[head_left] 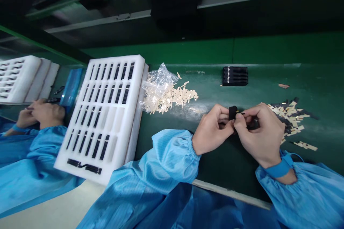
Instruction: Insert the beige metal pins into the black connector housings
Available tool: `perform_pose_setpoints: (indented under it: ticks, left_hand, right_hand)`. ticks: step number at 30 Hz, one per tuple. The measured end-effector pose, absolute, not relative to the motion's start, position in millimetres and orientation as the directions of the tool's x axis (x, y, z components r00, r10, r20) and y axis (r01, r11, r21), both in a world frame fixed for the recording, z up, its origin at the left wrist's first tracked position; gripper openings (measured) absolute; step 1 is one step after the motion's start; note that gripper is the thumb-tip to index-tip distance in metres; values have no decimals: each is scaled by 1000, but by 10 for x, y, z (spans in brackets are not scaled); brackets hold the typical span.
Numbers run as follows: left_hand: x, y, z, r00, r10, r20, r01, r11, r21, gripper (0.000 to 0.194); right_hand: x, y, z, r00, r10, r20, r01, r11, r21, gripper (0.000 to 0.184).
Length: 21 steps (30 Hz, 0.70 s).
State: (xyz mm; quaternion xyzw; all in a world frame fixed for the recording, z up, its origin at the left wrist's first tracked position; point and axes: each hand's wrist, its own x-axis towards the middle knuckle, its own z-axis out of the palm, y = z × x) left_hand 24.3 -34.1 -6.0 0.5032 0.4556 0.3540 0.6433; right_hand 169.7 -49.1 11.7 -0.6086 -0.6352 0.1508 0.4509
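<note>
My left hand (213, 128) and my right hand (262, 132) meet over the green table, both pinched round a small black part (232, 112) that sticks up between the fingertips. A blue wrist strap (281, 167) circles my right wrist. Just right of my right hand lies a heap of cream and dark strips (290, 114). To the left of my left hand a clear plastic bag (158, 87) spills small cream pieces (182, 96) onto the table.
A white foam tray (134, 89) with rows of slots, many filled with black parts, lies at the left. A row of black parts (235, 76) sits at the back. Another person's hands (43, 112) in blue sleeves work at far left beside more foam trays (18, 77).
</note>
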Motion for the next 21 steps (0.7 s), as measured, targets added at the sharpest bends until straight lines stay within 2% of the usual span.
perform_pose_setpoints:
  ticks: [7, 15, 21]
  left_hand:
    - [200, -342, -43, 330, 935, -126, 114, 93, 989, 16]
    - [140, -262, -74, 316, 948, 19, 155, -72, 985, 22]
    - [108, -267, -19, 331, 941, 72, 282, -172, 944, 23]
  right_hand:
    - [1716, -474, 117, 143, 915, 376, 637, 206, -743, 17]
    - [1784, -474, 87, 156, 954, 258, 608, 113, -786, 12]
    - [1802, -471, 61, 163, 964, 209, 550, 87, -831, 13]
